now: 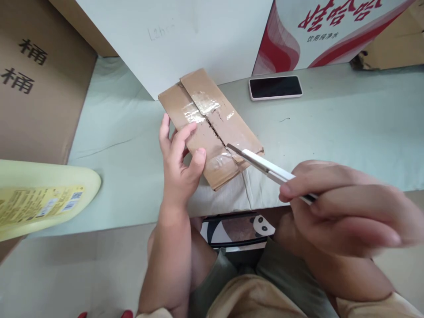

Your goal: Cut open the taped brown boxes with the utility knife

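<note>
A small brown cardboard box (202, 145) sits tilted on the pale green cloth, its taped flaps facing up. Along the seam between the flaps the tape is partly cut and the card is torn. My left hand (182, 159) grips the box by its left side, thumb and fingers on the top face and edge. A white utility knife (265, 165) is held in my right hand (338, 203), fingers closed around its handle. The blade tip is at the seam near the box's right end; whether it touches the card I cannot tell.
Behind the box stand a white carton (205, 39) and a red-and-white carton (318, 39). A phone (275, 87) lies at the back. On the left are a yellow-green bottle (49, 194) and a large brown carton (43, 88). The cloth-covered surface (115, 194) ends near my knees.
</note>
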Demonstrator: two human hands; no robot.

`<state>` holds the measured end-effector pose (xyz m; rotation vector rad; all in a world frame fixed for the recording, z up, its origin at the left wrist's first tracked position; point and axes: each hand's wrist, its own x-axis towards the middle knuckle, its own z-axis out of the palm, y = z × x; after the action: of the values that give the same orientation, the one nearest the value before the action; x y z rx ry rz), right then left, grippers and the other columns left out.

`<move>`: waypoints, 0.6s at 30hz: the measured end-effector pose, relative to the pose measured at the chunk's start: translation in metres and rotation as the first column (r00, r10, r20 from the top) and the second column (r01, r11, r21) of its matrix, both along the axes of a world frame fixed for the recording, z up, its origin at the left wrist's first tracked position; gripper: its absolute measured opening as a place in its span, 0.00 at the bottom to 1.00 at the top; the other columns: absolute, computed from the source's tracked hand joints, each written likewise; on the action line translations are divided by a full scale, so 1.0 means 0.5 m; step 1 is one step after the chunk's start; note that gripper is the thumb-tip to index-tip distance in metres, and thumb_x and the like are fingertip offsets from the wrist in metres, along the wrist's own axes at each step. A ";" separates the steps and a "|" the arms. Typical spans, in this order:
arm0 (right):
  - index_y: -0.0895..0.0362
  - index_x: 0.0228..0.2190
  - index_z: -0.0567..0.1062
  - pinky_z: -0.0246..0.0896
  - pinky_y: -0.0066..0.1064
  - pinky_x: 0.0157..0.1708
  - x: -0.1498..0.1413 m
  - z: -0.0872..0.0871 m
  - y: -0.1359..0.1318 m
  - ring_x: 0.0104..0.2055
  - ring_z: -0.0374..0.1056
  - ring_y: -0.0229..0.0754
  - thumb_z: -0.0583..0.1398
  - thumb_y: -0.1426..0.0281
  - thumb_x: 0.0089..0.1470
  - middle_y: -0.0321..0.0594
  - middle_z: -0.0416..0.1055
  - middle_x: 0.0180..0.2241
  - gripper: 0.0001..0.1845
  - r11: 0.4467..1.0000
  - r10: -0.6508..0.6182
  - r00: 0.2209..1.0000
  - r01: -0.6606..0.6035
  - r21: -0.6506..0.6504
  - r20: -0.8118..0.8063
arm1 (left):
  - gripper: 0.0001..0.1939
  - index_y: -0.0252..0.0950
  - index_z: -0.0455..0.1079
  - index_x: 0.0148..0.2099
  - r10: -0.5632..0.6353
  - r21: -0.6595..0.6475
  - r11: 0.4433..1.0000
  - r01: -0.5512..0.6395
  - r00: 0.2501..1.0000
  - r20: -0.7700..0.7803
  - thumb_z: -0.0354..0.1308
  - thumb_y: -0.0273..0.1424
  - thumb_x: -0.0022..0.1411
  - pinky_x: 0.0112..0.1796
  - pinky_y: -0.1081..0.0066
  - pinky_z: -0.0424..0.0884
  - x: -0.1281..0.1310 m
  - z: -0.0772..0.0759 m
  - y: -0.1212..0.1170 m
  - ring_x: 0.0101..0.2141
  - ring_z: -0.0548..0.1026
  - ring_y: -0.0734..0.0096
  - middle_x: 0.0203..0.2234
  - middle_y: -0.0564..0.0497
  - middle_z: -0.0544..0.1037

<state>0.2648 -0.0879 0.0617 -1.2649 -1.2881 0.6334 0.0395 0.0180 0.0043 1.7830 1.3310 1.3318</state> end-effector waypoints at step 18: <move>0.49 0.24 0.73 0.71 0.37 0.20 -0.012 0.028 0.020 0.23 0.75 0.44 0.57 0.63 0.68 0.37 0.73 0.23 0.19 0.950 0.062 0.951 -0.149 0.276 0.302 | 0.27 0.45 0.73 0.62 -0.036 -0.031 0.999 0.035 0.999 -0.035 0.58 0.54 0.69 0.66 0.50 0.70 -0.008 -0.001 -0.007 0.74 0.56 0.42 0.72 0.42 0.59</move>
<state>0.2588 -0.0779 0.0756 -1.0692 -1.6370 0.3181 0.0355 0.0148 0.0039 1.8089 1.3255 1.2598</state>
